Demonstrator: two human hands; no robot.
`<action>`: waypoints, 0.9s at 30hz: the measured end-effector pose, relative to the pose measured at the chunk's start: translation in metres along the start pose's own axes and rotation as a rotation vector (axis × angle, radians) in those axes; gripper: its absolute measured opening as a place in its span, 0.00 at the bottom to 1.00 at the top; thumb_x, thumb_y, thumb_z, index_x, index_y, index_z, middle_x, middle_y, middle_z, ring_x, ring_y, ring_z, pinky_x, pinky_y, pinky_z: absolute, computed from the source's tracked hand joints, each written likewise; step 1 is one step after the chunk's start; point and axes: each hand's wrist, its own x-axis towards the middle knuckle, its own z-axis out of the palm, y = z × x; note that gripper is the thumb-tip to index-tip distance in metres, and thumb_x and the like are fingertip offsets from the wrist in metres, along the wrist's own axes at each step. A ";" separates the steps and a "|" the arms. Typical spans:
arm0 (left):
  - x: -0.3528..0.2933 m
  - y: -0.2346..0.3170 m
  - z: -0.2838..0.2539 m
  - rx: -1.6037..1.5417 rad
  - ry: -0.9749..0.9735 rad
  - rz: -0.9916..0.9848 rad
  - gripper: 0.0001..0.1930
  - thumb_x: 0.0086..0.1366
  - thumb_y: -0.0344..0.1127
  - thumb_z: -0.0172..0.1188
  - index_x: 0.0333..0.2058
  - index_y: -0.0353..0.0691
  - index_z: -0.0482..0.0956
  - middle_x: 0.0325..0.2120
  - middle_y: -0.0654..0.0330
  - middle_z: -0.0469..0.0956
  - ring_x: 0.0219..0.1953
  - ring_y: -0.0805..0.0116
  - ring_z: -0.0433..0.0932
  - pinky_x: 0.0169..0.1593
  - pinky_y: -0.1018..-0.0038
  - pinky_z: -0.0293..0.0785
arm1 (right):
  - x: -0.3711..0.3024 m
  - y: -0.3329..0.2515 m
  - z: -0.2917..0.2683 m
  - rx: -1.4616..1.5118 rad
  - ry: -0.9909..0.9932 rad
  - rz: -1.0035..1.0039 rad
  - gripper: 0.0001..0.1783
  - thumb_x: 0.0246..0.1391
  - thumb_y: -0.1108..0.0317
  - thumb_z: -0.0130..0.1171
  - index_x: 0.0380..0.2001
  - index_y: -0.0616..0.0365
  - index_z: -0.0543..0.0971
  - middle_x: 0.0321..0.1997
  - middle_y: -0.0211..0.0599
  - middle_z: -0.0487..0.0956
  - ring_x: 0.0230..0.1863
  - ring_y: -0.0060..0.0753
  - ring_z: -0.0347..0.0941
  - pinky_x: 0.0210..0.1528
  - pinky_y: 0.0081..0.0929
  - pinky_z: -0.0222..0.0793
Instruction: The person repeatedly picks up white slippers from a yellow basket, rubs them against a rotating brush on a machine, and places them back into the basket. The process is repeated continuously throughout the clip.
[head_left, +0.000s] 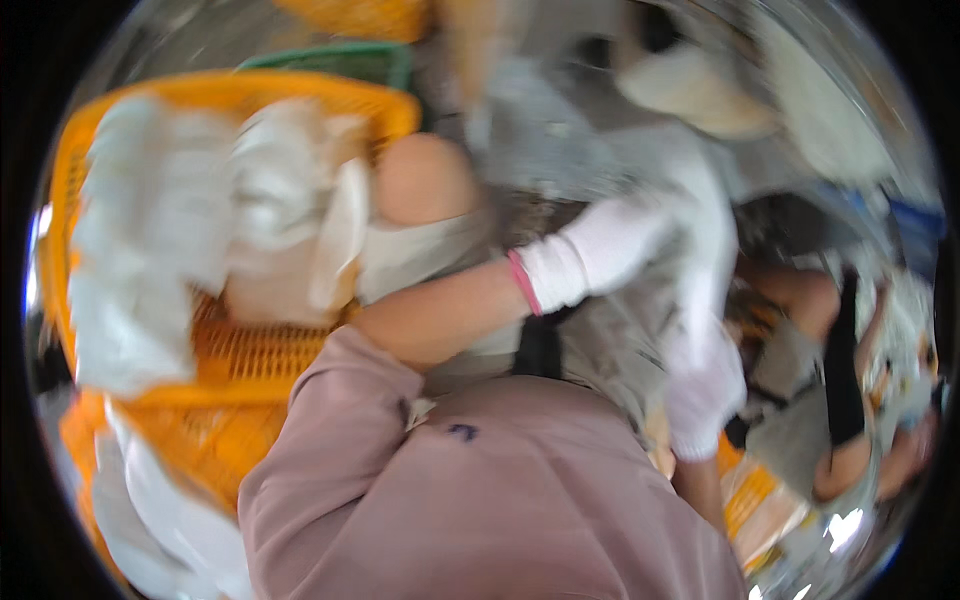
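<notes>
Both my hands wear white knit gloves and are smeared by motion. My left hand [625, 240], its cuff edged in pink, reaches across to the right over my lap. Lower and nearer to my body is my right hand [705, 395]. A long, white, curved piece [708, 235] spans between the two hands, raised above my lap. Its lower end meets my right hand and its upper part meets my left; both seem closed on it, though the fingers blur into it. What kind of thing it is cannot be made out.
An orange plastic basket [245, 390] at my left holds stacked white pieces [150, 240]. Below it sit another orange basket [190, 440] and white curved pieces [170, 510]. A green crate [335, 62] stands behind. Another person's bent limbs [850, 440] show at the right.
</notes>
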 end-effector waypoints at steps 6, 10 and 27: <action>-0.116 0.023 -0.170 1.031 0.711 -0.026 0.25 0.58 0.35 0.76 0.51 0.33 0.79 0.43 0.51 0.83 0.47 0.52 0.82 0.53 0.64 0.79 | -0.113 0.125 0.022 -0.500 -0.600 0.018 0.16 0.60 0.59 0.64 0.43 0.60 0.81 0.42 0.51 0.83 0.43 0.59 0.80 0.43 0.48 0.78; -0.176 -0.011 -0.237 0.722 0.293 -0.542 0.54 0.52 0.46 0.79 0.73 0.32 0.60 0.63 0.42 0.72 0.66 0.54 0.72 0.69 0.65 0.67 | -0.050 0.124 0.020 -0.018 -0.386 0.193 0.21 0.63 0.62 0.62 0.53 0.67 0.82 0.48 0.54 0.83 0.47 0.60 0.79 0.50 0.49 0.75; 0.008 0.001 0.036 -0.606 0.080 -0.352 0.29 0.63 0.43 0.72 0.62 0.45 0.76 0.55 0.56 0.80 0.58 0.56 0.78 0.62 0.58 0.73 | 0.047 -0.014 -0.068 0.773 0.173 0.608 0.18 0.71 0.69 0.56 0.57 0.71 0.79 0.53 0.43 0.85 0.51 0.28 0.80 0.51 0.28 0.76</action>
